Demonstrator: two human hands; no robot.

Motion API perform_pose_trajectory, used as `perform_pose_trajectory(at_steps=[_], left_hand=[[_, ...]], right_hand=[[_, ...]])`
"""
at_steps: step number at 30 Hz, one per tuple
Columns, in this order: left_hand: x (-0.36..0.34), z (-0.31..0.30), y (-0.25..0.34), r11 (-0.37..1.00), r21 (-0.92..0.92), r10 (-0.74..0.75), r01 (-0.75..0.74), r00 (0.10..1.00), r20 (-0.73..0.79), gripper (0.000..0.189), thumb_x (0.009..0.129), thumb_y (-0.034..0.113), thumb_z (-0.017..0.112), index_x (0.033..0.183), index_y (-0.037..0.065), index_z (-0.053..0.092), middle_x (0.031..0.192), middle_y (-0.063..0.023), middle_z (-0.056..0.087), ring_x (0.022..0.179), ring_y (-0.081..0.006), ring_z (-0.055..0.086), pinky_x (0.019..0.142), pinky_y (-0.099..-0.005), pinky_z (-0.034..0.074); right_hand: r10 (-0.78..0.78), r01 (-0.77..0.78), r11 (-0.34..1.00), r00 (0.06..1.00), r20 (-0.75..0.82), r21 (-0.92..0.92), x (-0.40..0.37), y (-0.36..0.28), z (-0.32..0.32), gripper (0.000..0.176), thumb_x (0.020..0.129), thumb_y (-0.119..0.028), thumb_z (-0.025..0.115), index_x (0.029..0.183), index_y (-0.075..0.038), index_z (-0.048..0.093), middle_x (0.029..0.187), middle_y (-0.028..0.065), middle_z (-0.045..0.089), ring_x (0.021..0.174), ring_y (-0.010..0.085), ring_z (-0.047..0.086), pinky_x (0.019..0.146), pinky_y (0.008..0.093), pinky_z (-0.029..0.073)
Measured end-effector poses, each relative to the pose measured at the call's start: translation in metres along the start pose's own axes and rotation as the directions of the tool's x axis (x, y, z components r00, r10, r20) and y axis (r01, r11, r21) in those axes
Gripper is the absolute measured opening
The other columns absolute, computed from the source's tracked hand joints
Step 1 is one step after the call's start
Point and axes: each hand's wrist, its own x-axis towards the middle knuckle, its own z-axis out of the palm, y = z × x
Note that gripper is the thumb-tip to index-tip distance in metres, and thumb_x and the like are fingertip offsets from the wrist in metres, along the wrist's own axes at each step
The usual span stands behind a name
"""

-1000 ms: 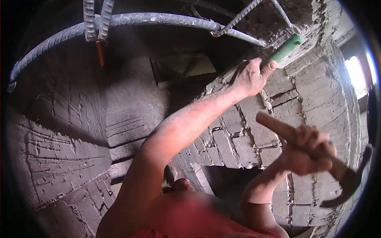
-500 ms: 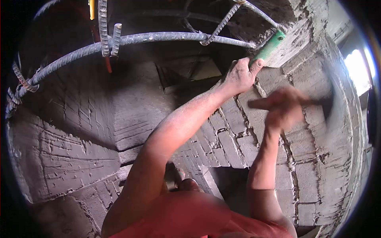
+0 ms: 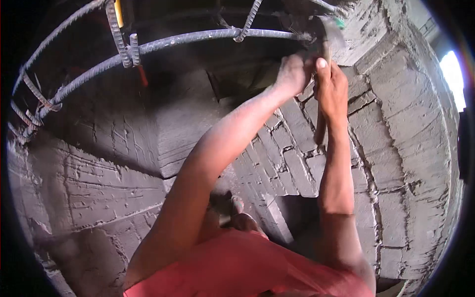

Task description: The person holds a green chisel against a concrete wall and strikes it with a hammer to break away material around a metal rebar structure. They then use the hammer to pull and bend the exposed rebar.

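Observation:
My right hand (image 3: 331, 94) is wrapped round the wooden handle of a hammer (image 3: 320, 129). The hammer's head, smeared by motion, is up by the concrete edge at the upper right. Just left of it, my left hand (image 3: 294, 75) is closed round a green-handled tool (image 3: 339, 23); only a bit of green shows behind the hammer head, and the rest is hidden. Both hands are close together below the end of a ribbed steel bar (image 3: 198, 36).
More bent rebar (image 3: 34, 91) crosses the upper left, with a yellow piece (image 3: 118, 13) beside it. A block wall (image 3: 386, 173) with rough mortar joints curves along the right. A bright opening (image 3: 452, 79) is at the far right. Scored masonry (image 3: 109, 188) lies at the left.
My right hand has swung the hammer up and left, from out at the right to beside my left hand. My left hand still holds the green tool. The view has shifted slightly.

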Motion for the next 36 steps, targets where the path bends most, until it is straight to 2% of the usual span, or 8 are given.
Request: perform_pose_trajectory(at_steps=[6, 15, 22, 26, 32, 34, 35, 36], left_hand=[[-0.009, -0.014, 0.004, 1.0, 0.015, 0.01, -0.01, 1.0, 0.009, 0.066, 0.1, 0.061, 0.04, 0.087, -0.002, 0.053, 0.065, -0.0243, 0.051, 0.068, -0.0502, 0.055, 0.06, -0.0474, 0.044], [-0.009, -0.005, -0.004, 0.999, -0.033, 0.023, -0.019, 0.993, 0.115, 0.076, 0.096, 0.071, 0.037, 0.083, -0.001, 0.055, 0.06, -0.0128, 0.05, 0.06, -0.0211, 0.053, 0.057, -0.0411, 0.043], [-0.01, -0.011, 0.001, 0.987, -0.107, -0.093, 0.119, 0.97, 0.225, 0.069, 0.1, 0.062, 0.04, 0.086, -0.003, 0.058, 0.067, -0.0201, 0.055, 0.062, -0.0279, 0.052, 0.063, -0.0438, 0.045], [-0.017, -0.009, 0.007, 0.987, -0.056, -0.134, 0.15, 0.964, 0.228, 0.075, 0.098, 0.068, 0.037, 0.082, -0.003, 0.057, 0.064, -0.0135, 0.054, 0.063, -0.0207, 0.05, 0.061, -0.0412, 0.045], [-0.011, -0.007, 0.006, 0.994, -0.06, -0.081, 0.093, 0.982, 0.169, 0.082, 0.094, 0.075, 0.033, 0.079, -0.002, 0.057, 0.059, -0.0096, 0.05, 0.061, -0.0194, 0.053, 0.058, -0.0419, 0.043], [-0.01, -0.008, 0.013, 0.991, -0.046, -0.116, 0.128, 0.974, 0.196, 0.076, 0.098, 0.068, 0.037, 0.083, -0.004, 0.057, 0.066, -0.0167, 0.055, 0.065, -0.024, 0.052, 0.065, -0.0447, 0.046], [-0.007, -0.007, 0.013, 0.993, -0.04, -0.101, 0.109, 0.981, 0.168, 0.079, 0.097, 0.071, 0.034, 0.082, -0.003, 0.057, 0.063, -0.0143, 0.053, 0.063, -0.0224, 0.053, 0.062, -0.0441, 0.044], [-0.009, -0.007, 0.015, 0.995, -0.027, -0.093, 0.098, 0.985, 0.143, 0.083, 0.095, 0.074, 0.03, 0.08, -0.002, 0.058, 0.06, -0.0118, 0.051, 0.061, -0.0208, 0.054, 0.059, -0.0436, 0.043]], right_hand=[[-0.024, 0.332, 0.534, 0.925, -0.379, 0.777, -0.08, -0.023, -0.004, 0.055, 0.094, -0.063, 0.053, 0.084, -0.01, 0.044, 0.062, 0.0057, 0.044, 0.052, 0.0183, 0.047, 0.048, 0.0316, 0.042], [0.085, 0.207, 0.552, 0.95, -0.301, 0.808, -0.093, -0.005, -0.013, 0.062, 0.089, -0.068, 0.058, 0.102, -0.009, 0.044, 0.068, 0.0059, 0.045, 0.055, 0.0194, 0.048, 0.05, 0.034, 0.043], [-0.053, 0.408, 0.666, 0.861, -0.506, 0.624, -0.073, -0.003, 0.0, 0.049, 0.095, -0.056, 0.058, 0.096, -0.008, 0.047, 0.07, 0.0075, 0.049, 0.054, 0.0175, 0.05, 0.048, 0.0308, 0.043], [0.205, -0.116, 0.913, 0.959, -0.195, 0.39, -0.029, 0.009, 0.004, 0.048, 0.104, -0.043, 0.047, 0.073, -0.006, 0.05, 0.059, 0.0021, 0.05, 0.049, 0.0127, 0.05, 0.044, 0.0284, 0.041], [-0.152, 0.585, 0.514, 0.782, -0.604, 0.628, -0.047, -0.008, -0.005, 0.051, 0.098, -0.062, 0.045, 0.1, -0.01, 0.049, 0.063, 0.0031, 0.046, 0.052, 0.0179, 0.044, 0.047, 0.0293, 0.038], [-0.345, 0.375, 0.927, 0.862, -0.371, 0.009, -0.036, 0.027, 0.001, 0.058, 0.102, -0.06, 0.036, 0.077, -0.008, 0.047, 0.059, 0.0034, 0.048, 0.049, 0.0153, 0.047, 0.047, 0.0292, 0.039], [0.189, -0.124, 0.864, 0.978, -0.086, 0.488, -0.029, 0.023, 0.008, 0.059, 0.105, -0.052, 0.038, 0.068, -0.007, 0.046, 0.056, 0.0021, 0.048, 0.048, 0.0133, 0.048, 0.045, 0.0284, 0.036], [0.151, -0.072, 0.863, 0.981, -0.121, 0.5, -0.032, 0.03, 0.011, 0.054, 0.105, -0.048, 0.041, 0.07, -0.007, 0.048, 0.057, 0.0013, 0.047, 0.048, 0.0117, 0.047, 0.044, 0.0278, 0.035]])
